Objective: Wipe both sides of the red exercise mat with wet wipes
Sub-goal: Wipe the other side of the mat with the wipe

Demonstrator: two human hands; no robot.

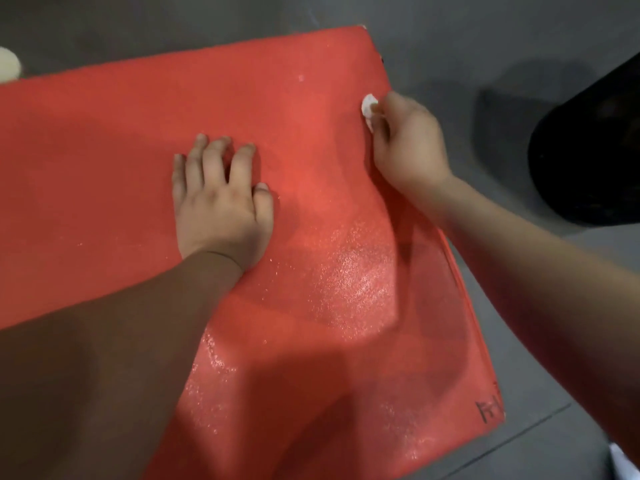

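On the grey floor (450, 46) lies the red exercise mat (104, 150), spread wide and filling most of the view, with its far right corner pointing away and its near right corner close to the lower right. Of the two hands, the left hand (218, 202) rests palm down on the middle of the mat, its fingers straight and spread a little apart, holding nothing. The right hand (408, 147) sits at the mat's right edge, further away than the left, with its fingers curled and pinching a small white wet wipe (369, 107) whose bunched end pokes out to the left, touching the mat surface. Both hands are well apart from each other. A shiny wet patch (353, 282) glistens on the mat near the right side, between the two forearms. Dark handwritten marks (488, 410) show at the near right corner. A large black object (595, 150) stands on the floor to the right, and a pale cream object (8, 62) sits at the far left edge
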